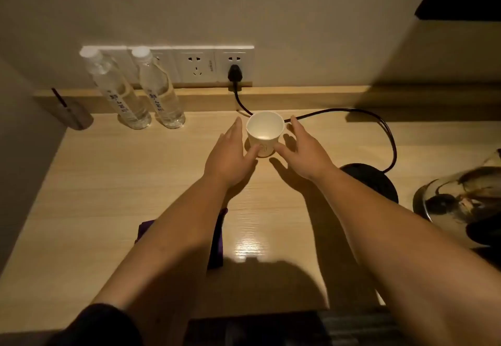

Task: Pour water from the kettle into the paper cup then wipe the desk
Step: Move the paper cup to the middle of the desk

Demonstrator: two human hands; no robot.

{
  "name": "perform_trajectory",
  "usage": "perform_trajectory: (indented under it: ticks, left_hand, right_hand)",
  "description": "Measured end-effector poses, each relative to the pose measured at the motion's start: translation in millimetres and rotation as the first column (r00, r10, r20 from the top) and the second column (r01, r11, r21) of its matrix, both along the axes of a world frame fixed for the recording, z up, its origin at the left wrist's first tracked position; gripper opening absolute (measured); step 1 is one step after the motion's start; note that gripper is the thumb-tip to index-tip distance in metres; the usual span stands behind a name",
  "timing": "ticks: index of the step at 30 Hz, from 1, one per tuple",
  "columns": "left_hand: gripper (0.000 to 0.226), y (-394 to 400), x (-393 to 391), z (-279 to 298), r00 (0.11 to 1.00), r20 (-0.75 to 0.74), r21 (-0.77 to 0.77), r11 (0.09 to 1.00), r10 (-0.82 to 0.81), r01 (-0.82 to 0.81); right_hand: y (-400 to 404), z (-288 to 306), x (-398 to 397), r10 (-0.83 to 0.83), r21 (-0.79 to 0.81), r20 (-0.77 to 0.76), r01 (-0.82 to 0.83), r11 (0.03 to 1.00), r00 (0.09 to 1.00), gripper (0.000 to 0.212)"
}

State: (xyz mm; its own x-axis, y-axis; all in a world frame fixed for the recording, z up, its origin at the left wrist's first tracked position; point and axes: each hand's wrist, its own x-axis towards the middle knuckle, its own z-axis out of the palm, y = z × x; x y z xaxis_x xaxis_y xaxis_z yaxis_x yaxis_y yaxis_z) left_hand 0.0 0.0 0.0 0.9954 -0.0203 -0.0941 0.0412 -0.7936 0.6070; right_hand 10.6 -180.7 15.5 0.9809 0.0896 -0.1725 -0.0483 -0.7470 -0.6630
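A white paper cup point(265, 132) stands upright and looks empty at the back middle of the wooden desk point(108, 188). My left hand point(230, 156) and my right hand point(305, 150) flank it with fingers spread. Both thumbs touch the cup's lower front, while the other fingers stay a little off its sides. A shiny metal kettle point(461, 202) sits at the right edge, off its black round base point(374, 180). A purple cloth point(217, 240) lies on the desk, mostly hidden under my left forearm.
Two clear water bottles point(122, 96) point(161, 93) stand at the back left under a wall socket strip point(200, 65). A black plug point(234, 73) and cord point(390, 139) run behind the cup to the base. A small round dark holder point(77, 119) sits far left.
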Motion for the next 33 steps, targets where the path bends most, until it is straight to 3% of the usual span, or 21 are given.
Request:
perform_trajectory:
  ticks: [6, 10, 33]
  left_hand:
    - [0.054, -5.2, 1.4, -3.1, 0.997, 0.075, -0.131, 0.991, -0.024, 0.034]
    - [0.049, -6.8, -9.6, 1.8, 0.994, 0.108, -0.159, 0.987, 0.0, 0.017]
    - [0.047, -62.2, -185.7, -2.4, 0.995, 0.03, -0.168, 0.981, 0.098, -0.091]
  right_hand:
    - [6.6, -12.0, 4.7, 0.029, 0.148, 0.015, -0.031, 0.989, 0.999, 0.061]
    - [5.7, -9.0, -5.3, 0.034, 0.181, 0.033, -0.04, 0.983, 0.999, 0.061]
    - [-46.8, -3.9, -165.5, 0.129, 0.137, 0.008, -0.129, 0.982, 0.992, 0.065]
